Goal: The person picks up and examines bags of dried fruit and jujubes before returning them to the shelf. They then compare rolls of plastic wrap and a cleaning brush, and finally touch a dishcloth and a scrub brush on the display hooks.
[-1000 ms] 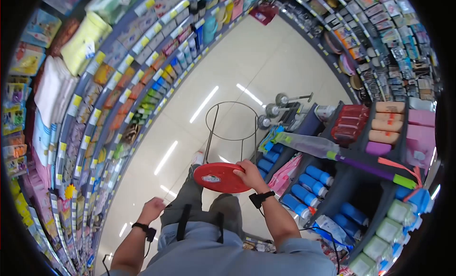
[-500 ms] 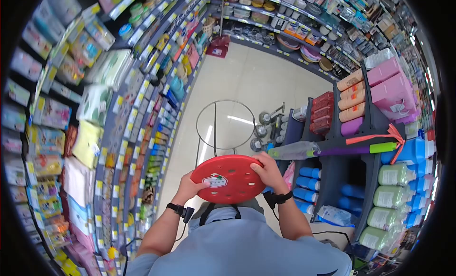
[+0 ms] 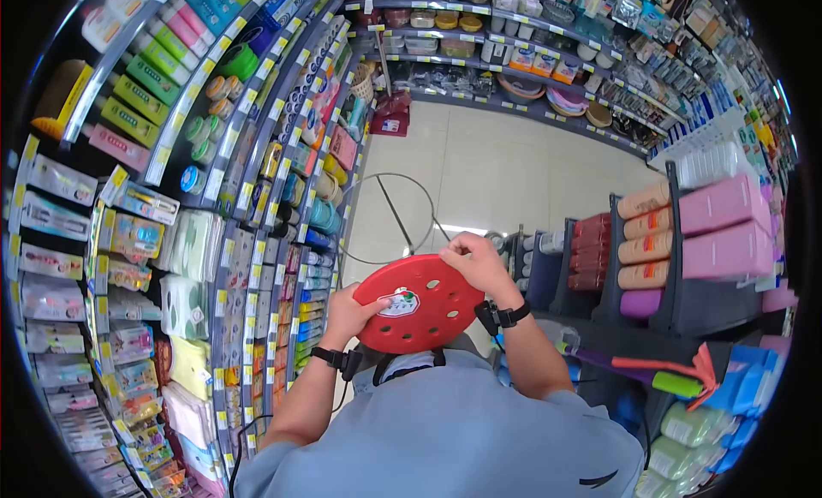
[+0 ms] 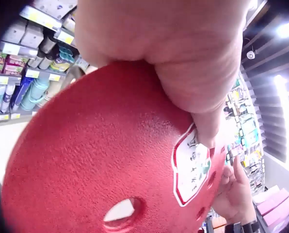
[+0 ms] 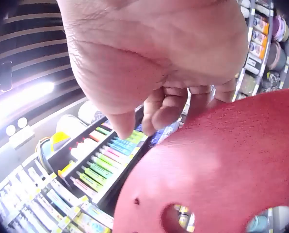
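Observation:
A stool with a round red seat (image 3: 390, 333), pierced by several holes and bearing a white label (image 3: 399, 304), tilts before the person's chest. Thin metal legs (image 3: 396, 211) run from behind it to a wire ring. At the seat's left side the left hand (image 3: 347, 314) grips the rim, thumb lying on the top face beside the label. The right hand (image 3: 481, 265) hovers by the upper right rim. In the right wrist view its thumb (image 5: 121, 125) stands off the seat and its loosely bent fingers (image 5: 168, 112) show past the edge.
Stocked shelves (image 3: 248, 168) line the left and far sides of the aisle. At right, a dark rack holds peach bottles (image 3: 644, 248), pink boxes (image 3: 728, 234) and a purple-handled tool (image 3: 599, 357). A red dustpan (image 3: 390, 125) stands on the pale tiled floor (image 3: 497, 160).
The left hand has come from hanging empty to gripping the seat's left rim. The seat has risen and now faces up toward the head. The right hand has loosened from its rim.

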`<state>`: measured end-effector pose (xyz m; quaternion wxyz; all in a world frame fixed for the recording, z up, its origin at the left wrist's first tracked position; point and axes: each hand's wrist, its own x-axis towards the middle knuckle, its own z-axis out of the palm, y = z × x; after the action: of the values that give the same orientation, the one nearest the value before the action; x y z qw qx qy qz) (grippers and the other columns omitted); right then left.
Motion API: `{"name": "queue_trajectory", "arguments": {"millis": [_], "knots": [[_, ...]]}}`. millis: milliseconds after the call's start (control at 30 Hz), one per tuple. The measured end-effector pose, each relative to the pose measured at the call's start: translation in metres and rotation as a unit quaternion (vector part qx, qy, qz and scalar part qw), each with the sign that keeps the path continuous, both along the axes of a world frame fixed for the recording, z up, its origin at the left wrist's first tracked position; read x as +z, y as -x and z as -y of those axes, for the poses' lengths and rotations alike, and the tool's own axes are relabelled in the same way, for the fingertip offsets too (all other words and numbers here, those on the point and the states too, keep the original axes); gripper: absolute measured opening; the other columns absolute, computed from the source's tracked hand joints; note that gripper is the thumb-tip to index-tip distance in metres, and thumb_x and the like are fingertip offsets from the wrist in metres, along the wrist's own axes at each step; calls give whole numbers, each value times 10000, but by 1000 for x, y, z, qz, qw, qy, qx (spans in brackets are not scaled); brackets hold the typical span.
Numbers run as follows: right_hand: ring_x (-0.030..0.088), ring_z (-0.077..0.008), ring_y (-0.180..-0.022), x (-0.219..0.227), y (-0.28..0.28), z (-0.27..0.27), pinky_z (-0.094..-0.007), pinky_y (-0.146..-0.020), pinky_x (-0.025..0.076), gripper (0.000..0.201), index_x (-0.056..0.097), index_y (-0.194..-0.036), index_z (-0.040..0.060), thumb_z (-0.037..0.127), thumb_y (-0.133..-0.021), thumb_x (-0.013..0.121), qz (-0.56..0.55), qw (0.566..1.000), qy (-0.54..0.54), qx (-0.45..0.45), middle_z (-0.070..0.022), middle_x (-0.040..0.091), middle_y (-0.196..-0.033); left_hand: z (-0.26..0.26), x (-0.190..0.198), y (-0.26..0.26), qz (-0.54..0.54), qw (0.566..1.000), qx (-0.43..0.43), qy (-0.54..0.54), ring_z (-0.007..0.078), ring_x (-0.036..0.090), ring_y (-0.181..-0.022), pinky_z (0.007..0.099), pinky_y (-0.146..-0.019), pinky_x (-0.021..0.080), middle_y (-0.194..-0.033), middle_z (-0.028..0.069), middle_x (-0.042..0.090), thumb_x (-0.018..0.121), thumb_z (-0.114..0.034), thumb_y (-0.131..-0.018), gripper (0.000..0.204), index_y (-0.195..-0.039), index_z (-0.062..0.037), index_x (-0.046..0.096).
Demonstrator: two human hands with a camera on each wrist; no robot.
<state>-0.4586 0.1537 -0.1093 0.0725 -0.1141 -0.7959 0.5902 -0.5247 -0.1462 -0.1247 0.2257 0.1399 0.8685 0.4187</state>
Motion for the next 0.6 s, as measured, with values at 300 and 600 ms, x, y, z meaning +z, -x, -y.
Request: {"name": "queue_trajectory", "arguments": {"millis": [300, 600], "knots": [[616, -388, -1226, -32, 125, -84, -433, -1068, 478, 635, 563, -1378, -1, 333, -883, 777, 38, 984, -165, -45, -225, 647, -1292, -85, -23, 194, -13, 999, -47, 15, 216, 753, -734, 340, -695, 581, -831, 152, 768, 876, -314, -794, 384, -976, 6, 769], [659, -181, -1116, -66, 214, -146, -341, -989, 520, 572, 567, -1400, -30, 201, -915, 765, 88, 978, 107, -154, -125, 700, -1245, -182, -39, 354, 50, 990, -89, -101, 186, 751, -780, 331, -731, 582, -877, 133, 781, 865, -312, -821, 405, -1037, 16, 765]]}}
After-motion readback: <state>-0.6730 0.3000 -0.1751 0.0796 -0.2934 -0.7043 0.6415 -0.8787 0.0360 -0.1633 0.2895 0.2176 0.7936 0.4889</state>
